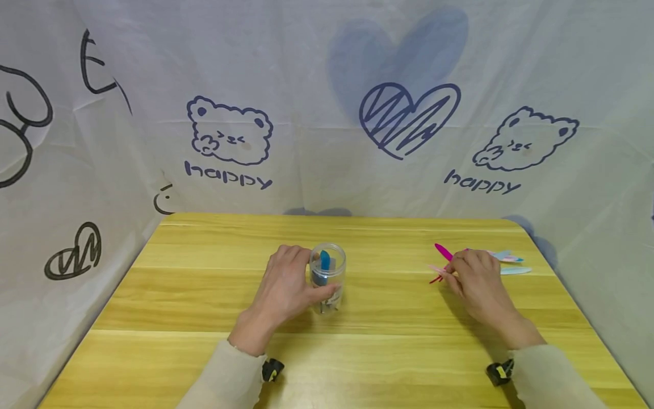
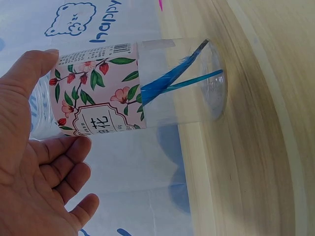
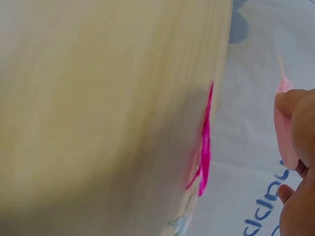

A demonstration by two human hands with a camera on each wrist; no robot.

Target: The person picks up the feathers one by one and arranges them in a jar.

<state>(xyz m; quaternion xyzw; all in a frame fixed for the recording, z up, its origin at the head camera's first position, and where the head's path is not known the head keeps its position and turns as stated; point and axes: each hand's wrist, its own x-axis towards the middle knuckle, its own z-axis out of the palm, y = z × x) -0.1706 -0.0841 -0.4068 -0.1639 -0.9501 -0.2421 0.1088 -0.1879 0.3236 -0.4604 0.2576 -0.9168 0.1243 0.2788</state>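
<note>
My left hand (image 1: 286, 287) grips a clear jar (image 1: 335, 272) near its rim, thumb on one side and fingertips on the other. The jar stands upright and open on the table, and the left wrist view shows its pink flowered label (image 2: 98, 88). Inside it lean blue feathers (image 2: 167, 84), partly hidden by that label. My right hand (image 1: 482, 284) pinches a light pink feather (image 3: 283, 132) between thumb and fingers, above the table's right part. Magenta feathers (image 3: 205, 147) lie on the table below and beside this hand.
More feathers, pale blue (image 1: 516, 271) and multicoloured (image 1: 511, 258), lie on the table just right of my right hand, which partly covers the group. The wooden table (image 1: 383, 352) meets a white cloth (image 1: 317, 142) with drawings at its back edge.
</note>
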